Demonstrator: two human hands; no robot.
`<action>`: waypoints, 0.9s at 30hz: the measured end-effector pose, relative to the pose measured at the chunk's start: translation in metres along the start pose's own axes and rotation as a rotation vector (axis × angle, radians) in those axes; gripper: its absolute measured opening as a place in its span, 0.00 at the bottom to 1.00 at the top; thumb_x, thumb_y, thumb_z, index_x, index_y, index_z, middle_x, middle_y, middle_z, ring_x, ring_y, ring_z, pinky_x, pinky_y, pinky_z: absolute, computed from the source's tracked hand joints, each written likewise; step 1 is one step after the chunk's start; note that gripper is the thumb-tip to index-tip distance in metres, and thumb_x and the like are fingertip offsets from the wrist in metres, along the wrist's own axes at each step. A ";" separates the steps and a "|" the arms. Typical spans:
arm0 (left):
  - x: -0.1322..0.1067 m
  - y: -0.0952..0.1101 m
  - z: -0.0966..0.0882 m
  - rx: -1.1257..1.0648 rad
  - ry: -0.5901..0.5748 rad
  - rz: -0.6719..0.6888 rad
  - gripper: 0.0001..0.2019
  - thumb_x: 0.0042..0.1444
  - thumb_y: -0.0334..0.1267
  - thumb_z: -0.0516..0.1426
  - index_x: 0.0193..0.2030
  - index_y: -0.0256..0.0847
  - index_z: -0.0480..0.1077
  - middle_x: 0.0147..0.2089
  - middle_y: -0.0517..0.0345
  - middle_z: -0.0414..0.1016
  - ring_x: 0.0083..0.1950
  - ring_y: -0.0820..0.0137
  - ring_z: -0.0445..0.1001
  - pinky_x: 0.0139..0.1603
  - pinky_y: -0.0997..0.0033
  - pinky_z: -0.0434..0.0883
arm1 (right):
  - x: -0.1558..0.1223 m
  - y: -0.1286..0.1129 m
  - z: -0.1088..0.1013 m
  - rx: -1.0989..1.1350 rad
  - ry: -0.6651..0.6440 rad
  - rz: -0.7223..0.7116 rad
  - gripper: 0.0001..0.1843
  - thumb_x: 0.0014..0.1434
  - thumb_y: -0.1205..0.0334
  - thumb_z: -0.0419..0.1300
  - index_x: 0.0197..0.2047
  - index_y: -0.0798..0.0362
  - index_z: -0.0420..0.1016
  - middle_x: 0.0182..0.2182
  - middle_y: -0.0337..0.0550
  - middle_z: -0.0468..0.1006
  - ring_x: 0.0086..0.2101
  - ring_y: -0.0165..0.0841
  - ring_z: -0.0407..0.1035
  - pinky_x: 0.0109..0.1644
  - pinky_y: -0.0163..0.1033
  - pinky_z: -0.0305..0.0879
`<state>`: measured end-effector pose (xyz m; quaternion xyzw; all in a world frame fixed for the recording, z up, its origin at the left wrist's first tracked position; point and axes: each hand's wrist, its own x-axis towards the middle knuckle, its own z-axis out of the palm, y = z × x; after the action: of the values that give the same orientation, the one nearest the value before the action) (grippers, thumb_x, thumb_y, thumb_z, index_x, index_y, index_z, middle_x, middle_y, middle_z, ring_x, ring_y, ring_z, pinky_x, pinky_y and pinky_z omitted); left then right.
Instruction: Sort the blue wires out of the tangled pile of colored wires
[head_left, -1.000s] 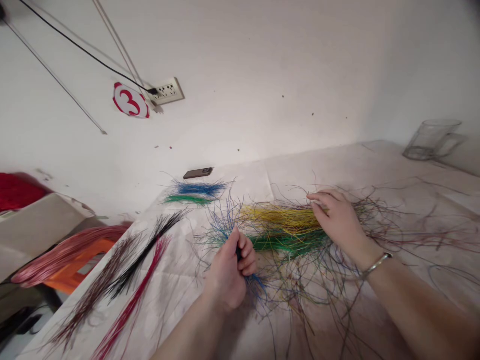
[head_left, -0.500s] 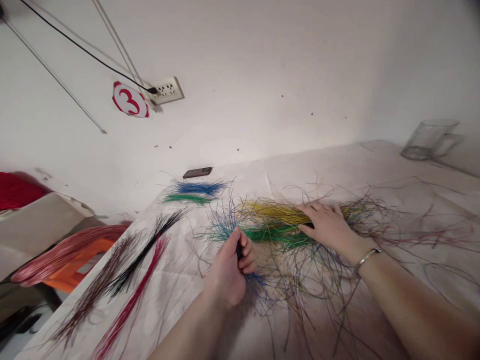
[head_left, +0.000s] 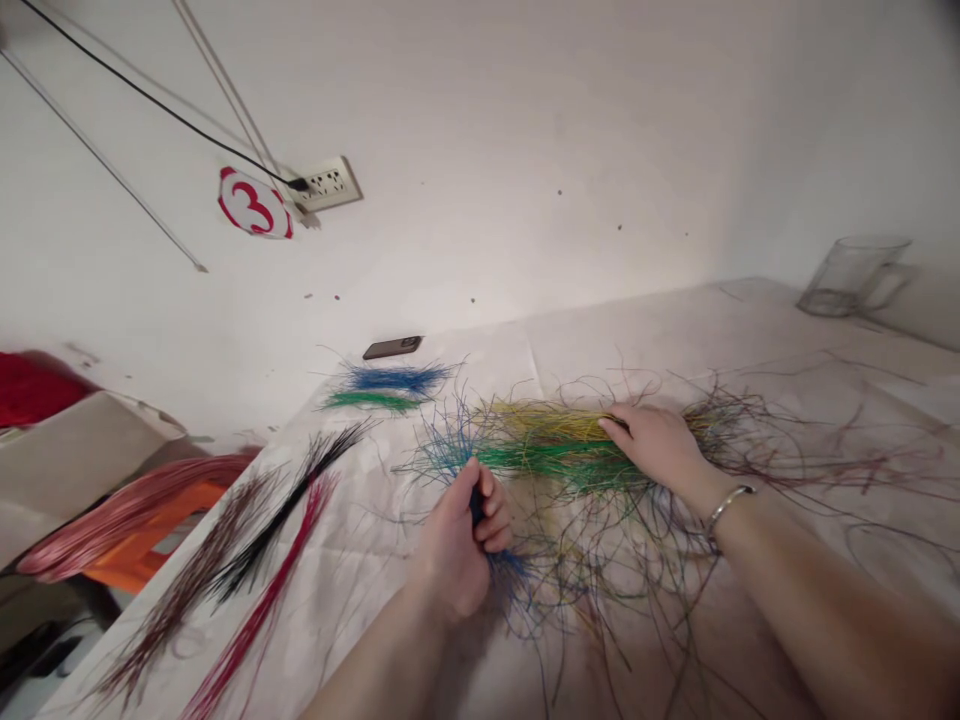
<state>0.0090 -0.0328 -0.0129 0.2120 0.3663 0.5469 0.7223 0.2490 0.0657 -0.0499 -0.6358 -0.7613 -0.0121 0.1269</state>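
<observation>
My left hand (head_left: 457, 540) is closed around an upright bundle of thin blue wires (head_left: 517, 575), whose loose ends fan out above and below the fist. My right hand (head_left: 660, 445) rests on a tangled pile to the right, with its fingers curled down into the wires and its thumb near them. Yellow wires (head_left: 536, 418) run along the far side of this pile. Green wires (head_left: 547, 457) lie on the nearer side, reaching almost to my left hand. The fingertips of my right hand are partly hidden among the strands.
Sorted bundles lie at left: blue (head_left: 397, 378), green (head_left: 371, 401), black (head_left: 289, 515), red (head_left: 262, 600) and brown (head_left: 191, 590). A phone (head_left: 392, 347) is by the wall. A glass mug (head_left: 851, 275) stands at back right. Pinkish wire (head_left: 82, 530) hangs over an orange stool (head_left: 142, 550).
The fingers of my right hand have gone from spread over the yellow wires to curled into the pile. My left hand keeps its grip on the blue bundle. The view has shifted slightly.
</observation>
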 end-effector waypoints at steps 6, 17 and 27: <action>-0.002 0.001 -0.001 -0.007 -0.017 0.001 0.15 0.59 0.44 0.53 0.27 0.38 0.57 0.23 0.67 0.52 0.18 0.83 0.45 0.18 0.81 0.45 | 0.002 0.003 -0.004 0.047 -0.030 0.104 0.21 0.65 0.49 0.42 0.39 0.50 0.73 0.32 0.45 0.79 0.33 0.39 0.72 0.32 0.38 0.55; -0.004 0.002 0.001 -0.027 -0.018 -0.014 0.14 0.58 0.42 0.53 0.26 0.38 0.58 0.22 0.66 0.52 0.18 0.82 0.45 0.18 0.80 0.46 | 0.004 0.025 -0.011 0.010 0.099 0.442 0.23 0.65 0.50 0.42 0.47 0.52 0.73 0.35 0.52 0.79 0.35 0.43 0.72 0.33 0.41 0.57; -0.006 0.018 0.000 -0.118 -0.032 0.066 0.15 0.61 0.41 0.51 0.25 0.38 0.56 0.22 0.67 0.45 0.18 0.82 0.42 0.17 0.79 0.41 | 0.001 0.026 0.006 -0.023 0.057 0.335 0.21 0.60 0.55 0.48 0.55 0.48 0.68 0.48 0.52 0.73 0.47 0.49 0.67 0.48 0.52 0.59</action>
<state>-0.0027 -0.0329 0.0015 0.1897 0.3149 0.5875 0.7209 0.2726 0.0726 -0.0593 -0.7544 -0.6407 -0.0176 0.1415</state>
